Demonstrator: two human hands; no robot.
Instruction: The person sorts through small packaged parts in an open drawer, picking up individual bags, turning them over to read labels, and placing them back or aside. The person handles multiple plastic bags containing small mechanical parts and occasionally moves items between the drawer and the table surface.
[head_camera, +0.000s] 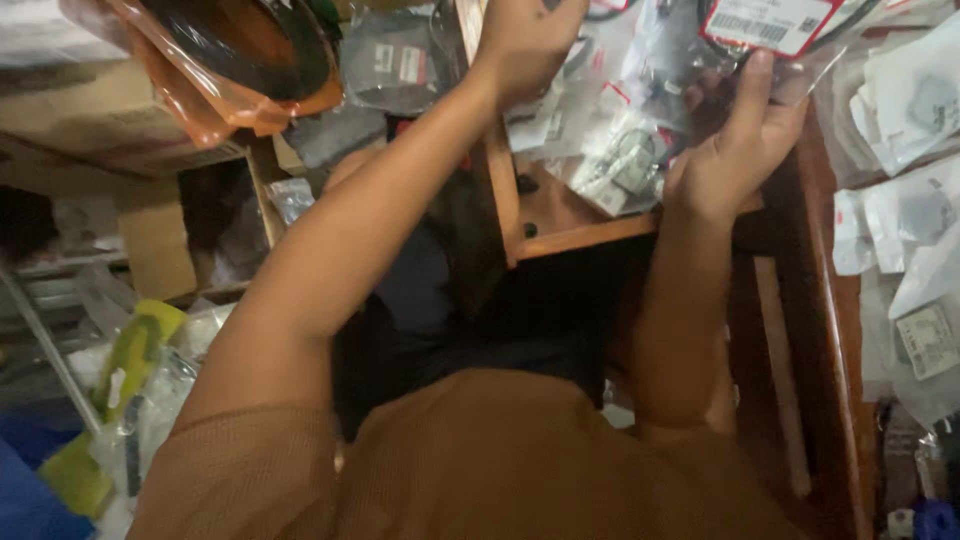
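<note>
Left hand (525, 40): raised at the top edge of view, fingers curled down into a heap of clear plastic packets (600, 110); I cannot tell whether it has closed on one, as the fingertips are hidden.
Right hand (735, 150): partly open, thumb up and pressed on the clear bag with white label (770, 22), fingers behind it; tilted toward me, label facing me.
Bag, location: top right, above the wooden frame (585, 238), touching the heap.
Bag, material: thin glossy film, crinkled; a dark ring-shaped part shows through, blurred.
Packets, contents: small grey and black parts, shapes unclear; red-and-white stickers.
Wooden frame: reddish-brown, smooth, square-edged; carries the heap like a tabletop rim.
Orange-tinted bag (235, 60): upper left, translucent, holding a dark round item; rests on a cardboard box (95, 125).
White packets (905, 215): right side, flat, overlapping along the wood.
Sleeves (470, 460): brown ribbed knit, my own.
</note>
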